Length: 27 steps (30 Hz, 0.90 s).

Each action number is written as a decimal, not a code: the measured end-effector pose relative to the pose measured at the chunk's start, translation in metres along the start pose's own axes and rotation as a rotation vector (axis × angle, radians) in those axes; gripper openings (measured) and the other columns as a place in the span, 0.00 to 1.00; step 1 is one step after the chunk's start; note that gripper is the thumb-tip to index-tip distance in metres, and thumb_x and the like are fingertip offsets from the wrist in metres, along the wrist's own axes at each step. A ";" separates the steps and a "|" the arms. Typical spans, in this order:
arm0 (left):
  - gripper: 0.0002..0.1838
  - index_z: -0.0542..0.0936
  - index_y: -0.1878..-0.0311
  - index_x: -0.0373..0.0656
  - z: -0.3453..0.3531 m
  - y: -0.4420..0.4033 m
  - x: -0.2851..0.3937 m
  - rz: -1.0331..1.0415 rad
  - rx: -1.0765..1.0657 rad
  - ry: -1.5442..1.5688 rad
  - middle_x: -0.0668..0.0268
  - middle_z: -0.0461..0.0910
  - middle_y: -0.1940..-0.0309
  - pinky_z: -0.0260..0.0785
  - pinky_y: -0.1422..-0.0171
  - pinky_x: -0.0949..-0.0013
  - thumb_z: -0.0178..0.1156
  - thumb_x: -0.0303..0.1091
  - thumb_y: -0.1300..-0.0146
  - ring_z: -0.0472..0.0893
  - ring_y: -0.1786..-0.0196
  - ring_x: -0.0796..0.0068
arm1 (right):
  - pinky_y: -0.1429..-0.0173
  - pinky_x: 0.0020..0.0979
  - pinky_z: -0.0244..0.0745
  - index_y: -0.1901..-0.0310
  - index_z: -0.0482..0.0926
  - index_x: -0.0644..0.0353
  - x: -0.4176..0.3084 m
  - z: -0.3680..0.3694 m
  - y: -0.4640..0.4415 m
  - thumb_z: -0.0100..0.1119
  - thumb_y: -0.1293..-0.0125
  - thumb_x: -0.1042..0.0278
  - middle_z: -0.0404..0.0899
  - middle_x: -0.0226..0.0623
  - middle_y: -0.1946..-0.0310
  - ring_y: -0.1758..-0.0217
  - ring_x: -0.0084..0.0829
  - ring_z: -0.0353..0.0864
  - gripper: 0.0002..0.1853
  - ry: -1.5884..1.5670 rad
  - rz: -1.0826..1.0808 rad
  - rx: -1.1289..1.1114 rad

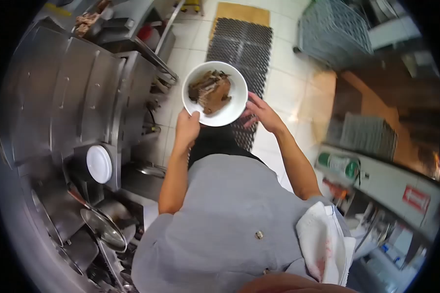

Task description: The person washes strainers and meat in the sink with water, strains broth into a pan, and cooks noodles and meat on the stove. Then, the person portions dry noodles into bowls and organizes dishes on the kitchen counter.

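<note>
A white bowl point(235, 110) is held out in front of my body, tilted so that its inside shows. Brown pieces point(215, 93), perhaps cooked meat, with darker strips lie inside it; their exact kind I cannot make out. My left hand point(187, 129) grips the bowl's lower left side, the thumb over the rim and the other fingers hidden beneath. At the right side, my right hand point(262, 113) has its fingers spread beside the rim. Its fingertips are at the bowl's edge, and whether they press on it is unclear.
Steel counters with lids point(78, 93) run along the left, with a white round lid or plate point(99, 164) and pans point(102, 229) below. A black mat point(242, 44) lies on the tiled floor. Grey racks point(333, 31) and a shelf with a green-labelled container point(338, 165) stand right.
</note>
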<state>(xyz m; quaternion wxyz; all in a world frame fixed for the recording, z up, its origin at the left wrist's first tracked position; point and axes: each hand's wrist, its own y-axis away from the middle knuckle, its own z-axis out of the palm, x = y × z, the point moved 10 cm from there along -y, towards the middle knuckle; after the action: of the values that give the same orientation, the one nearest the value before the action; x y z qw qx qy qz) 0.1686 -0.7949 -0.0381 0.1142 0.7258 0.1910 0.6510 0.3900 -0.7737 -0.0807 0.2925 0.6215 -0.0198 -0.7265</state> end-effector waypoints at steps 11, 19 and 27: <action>0.21 0.67 0.44 0.29 -0.036 -0.306 0.121 -0.104 0.173 0.276 0.54 0.77 0.56 0.80 0.57 0.58 0.45 0.24 0.43 0.82 0.61 0.62 | 0.40 0.30 0.66 0.40 0.66 0.68 -0.186 -0.046 -0.357 0.43 0.47 0.81 0.76 0.45 0.50 0.45 0.33 0.74 0.29 0.157 -0.119 0.070; 0.26 0.66 0.44 0.29 -0.125 -0.485 0.235 0.054 0.452 0.771 0.54 0.74 0.53 0.78 0.56 0.59 0.44 0.20 0.50 0.80 0.54 0.61 | 0.70 0.29 0.80 0.40 0.66 0.64 -0.366 0.020 -0.651 0.52 0.32 0.61 0.79 0.40 0.59 0.65 0.27 0.81 0.23 0.533 0.022 -0.645; 0.26 0.65 0.43 0.29 -0.156 -0.615 0.262 0.013 0.874 1.003 0.53 0.74 0.50 0.79 0.57 0.59 0.45 0.20 0.50 0.80 0.53 0.58 | 0.49 0.45 0.74 0.56 0.75 0.66 -0.500 0.285 -1.064 0.53 0.40 0.62 0.78 0.58 0.57 0.52 0.51 0.78 0.16 1.474 -0.816 -0.589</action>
<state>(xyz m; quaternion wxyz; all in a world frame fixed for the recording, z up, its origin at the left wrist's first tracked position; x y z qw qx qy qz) -0.0438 -0.1424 -0.0367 -0.2971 0.3157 0.4631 0.7731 -0.2680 0.2366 0.0118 0.0974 0.7891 0.5834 -0.1656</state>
